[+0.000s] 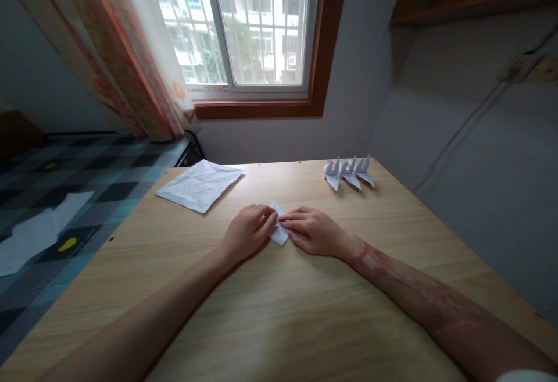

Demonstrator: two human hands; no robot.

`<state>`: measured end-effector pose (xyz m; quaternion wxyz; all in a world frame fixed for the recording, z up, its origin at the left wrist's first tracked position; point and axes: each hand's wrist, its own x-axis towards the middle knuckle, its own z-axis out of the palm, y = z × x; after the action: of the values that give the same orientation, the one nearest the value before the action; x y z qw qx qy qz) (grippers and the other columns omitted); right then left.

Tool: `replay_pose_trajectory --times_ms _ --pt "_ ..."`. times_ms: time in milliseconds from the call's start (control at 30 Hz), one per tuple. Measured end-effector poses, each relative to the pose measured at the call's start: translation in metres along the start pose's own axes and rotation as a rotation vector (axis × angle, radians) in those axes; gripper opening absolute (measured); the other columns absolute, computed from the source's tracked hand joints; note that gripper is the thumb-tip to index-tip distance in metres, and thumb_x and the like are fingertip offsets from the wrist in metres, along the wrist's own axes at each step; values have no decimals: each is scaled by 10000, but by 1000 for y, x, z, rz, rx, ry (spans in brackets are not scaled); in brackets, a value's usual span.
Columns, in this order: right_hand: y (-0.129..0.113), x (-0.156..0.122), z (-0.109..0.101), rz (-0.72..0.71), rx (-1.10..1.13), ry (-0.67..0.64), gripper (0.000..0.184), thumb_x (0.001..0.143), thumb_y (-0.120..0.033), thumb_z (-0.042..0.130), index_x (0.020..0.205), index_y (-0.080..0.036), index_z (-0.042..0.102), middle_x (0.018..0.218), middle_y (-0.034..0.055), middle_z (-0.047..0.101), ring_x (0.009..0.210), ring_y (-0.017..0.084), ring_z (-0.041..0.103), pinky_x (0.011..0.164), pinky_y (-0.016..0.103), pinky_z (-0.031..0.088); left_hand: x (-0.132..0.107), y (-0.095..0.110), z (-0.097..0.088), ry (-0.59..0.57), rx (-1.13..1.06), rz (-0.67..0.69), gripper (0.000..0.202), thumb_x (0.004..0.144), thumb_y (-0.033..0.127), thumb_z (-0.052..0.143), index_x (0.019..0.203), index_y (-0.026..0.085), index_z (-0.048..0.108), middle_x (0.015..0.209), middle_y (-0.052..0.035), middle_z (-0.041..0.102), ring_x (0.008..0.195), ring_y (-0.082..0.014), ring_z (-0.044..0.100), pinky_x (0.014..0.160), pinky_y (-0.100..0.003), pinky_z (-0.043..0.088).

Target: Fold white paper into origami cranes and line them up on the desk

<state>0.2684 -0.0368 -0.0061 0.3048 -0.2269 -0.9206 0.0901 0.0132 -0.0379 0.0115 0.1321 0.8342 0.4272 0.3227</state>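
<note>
A small piece of folded white paper lies on the wooden table, between my two hands. My left hand grips its left side, with thumb and fingers closed together near the middle. From the right, the fingertips of my right hand press on the paper, its fingers held close together. One pointed end shows above the fingers and a wider part below; the middle folds are partly hidden by my fingertips.
Three folded paper birds stand in a row at the table's far right. A creased paper sheet lies at the far left. Beyond the left edge is a checked bed with white paper on it. A window is ahead.
</note>
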Motion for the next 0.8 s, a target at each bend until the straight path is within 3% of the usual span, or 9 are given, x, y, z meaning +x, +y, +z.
replay_pose_trajectory --times_ms 100,233,333,467,533,633,800 --pt "0 0 0 14 1 -4 333 1010 -160 674 1322 -224 769 1379 104 794 1257 266 744 1144 442 604 0 -3 3 -5 16 34 177 1039 267 558 1038 226 730 1065 -92 795 1007 -260 744 946 -422 601" --pt "-2 -1 -3 9 11 -3 347 1004 -199 703 1345 -230 758 1380 111 791 1277 276 737 1157 457 596 -1 -8 7 -80 68 93 274 1055 255 536 1228 235 747 1370 -111 763 1262 -284 715 1132 -476 576" --pt "-3 -1 -5 -2 10 -3 376 971 -229 749 1347 -225 754 1375 125 789 1276 295 736 1152 477 594 -2 -13 7 -145 91 136 396 1102 278 486 1415 239 725 1548 -107 694 1453 -284 637 1249 -498 518" --pt "-1 -1 -6 -3 -17 -11 360 967 -254 768 1326 -225 751 1349 130 793 1246 297 745 1131 480 593 -3 -21 2 -310 146 186 516 1144 343 442 1638 251 560 1724 -91 516 1626 -268 465 1362 -520 372" --pt "0 -1 -6 3 -34 -9 325 986 -267 759 1308 -225 749 1336 127 795 1239 294 745 1125 477 590 -4 -23 -3 -384 177 198 561 1153 383 444 1697 250 475 1767 -96 440 1668 -269 384 1385 -528 316" --pt "0 -1 -5 5 -46 -5 293 1009 -293 748 1295 -230 744 1335 119 794 1232 290 743 1111 473 591 -3 -23 -8 -406 174 220 608 1138 428 496 1718 255 438 1782 -98 406 1676 -276 368 1384 -513 321" --pt "-1 -1 -5 6 -45 2 290 1003 -295 765 1286 -237 744 1321 120 794 1217 289 745 1095 469 600 1 -22 -6 -321 95 192 490 1144 314 437 1600 259 609 1697 -77 555 1580 -245 531 1335 -477 430"
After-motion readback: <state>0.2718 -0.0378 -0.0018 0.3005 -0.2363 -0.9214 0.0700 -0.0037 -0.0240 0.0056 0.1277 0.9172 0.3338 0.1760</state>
